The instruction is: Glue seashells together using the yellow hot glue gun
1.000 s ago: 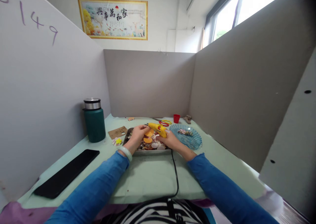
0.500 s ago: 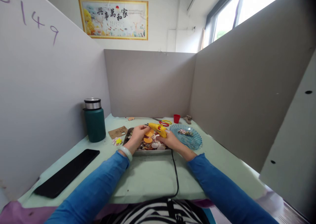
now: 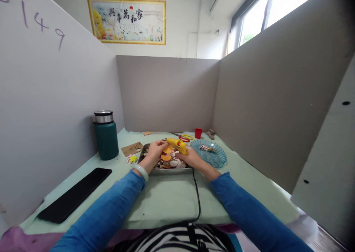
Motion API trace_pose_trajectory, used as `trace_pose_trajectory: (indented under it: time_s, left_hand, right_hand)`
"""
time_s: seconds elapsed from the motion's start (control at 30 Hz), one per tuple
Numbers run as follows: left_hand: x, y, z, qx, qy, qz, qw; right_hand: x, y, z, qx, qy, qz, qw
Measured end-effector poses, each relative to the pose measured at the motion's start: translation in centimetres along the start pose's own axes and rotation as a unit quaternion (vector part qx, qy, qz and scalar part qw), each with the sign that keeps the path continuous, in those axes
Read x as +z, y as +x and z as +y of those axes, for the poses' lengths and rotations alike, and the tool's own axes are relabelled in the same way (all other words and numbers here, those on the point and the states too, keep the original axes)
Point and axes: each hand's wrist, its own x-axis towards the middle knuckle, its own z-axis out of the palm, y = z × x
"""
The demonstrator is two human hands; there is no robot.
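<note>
My right hand (image 3: 189,156) is closed round the handle of a yellow glue gun (image 3: 177,145), whose nozzle points left toward my other hand. A black cord (image 3: 197,192) runs down from it to the table's near edge. My left hand (image 3: 155,153), with a pale bangle at the wrist, is pinched at the nozzle tip; what its fingers hold is too small to make out. Under both hands sits a metal tray (image 3: 169,172) full of shells and small pieces. Orange round pieces (image 3: 166,157) show among them between my hands.
A blue glass plate (image 3: 222,157) with small patterned pieces lies right of the tray. Behind are scissors (image 3: 184,138) and a red cup (image 3: 198,133). Leftward are a brown card (image 3: 130,149), a yellow-flowered piece (image 3: 133,158), a green bottle (image 3: 106,141) and a black phone (image 3: 76,194). Grey partitions (image 3: 169,93) enclose the table.
</note>
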Motion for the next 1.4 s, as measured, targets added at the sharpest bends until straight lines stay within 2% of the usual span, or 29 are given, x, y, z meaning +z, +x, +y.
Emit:
trace_pose_trajectory:
  time_s: [0.4, 0.6, 1.4]
  left_hand:
    - [0.01, -0.05, 0.10, 0.016, 0.001, -0.003, 1.000]
    - [-0.04, 0.02, -0.02, -0.007, 0.005, 0.015, 1.000]
    - [0.09, -0.01, 0.05, 0.003, -0.002, 0.029, 1.000]
  right_hand:
    - [0.06, 0.12, 0.48, -0.002, 0.017, 0.015, 1.000]
    - [0.06, 0.13, 0.29, -0.005, 0.036, 0.026, 0.999]
    - [0.01, 0.29, 0.52, 0.013, 0.012, 0.016, 1.000]
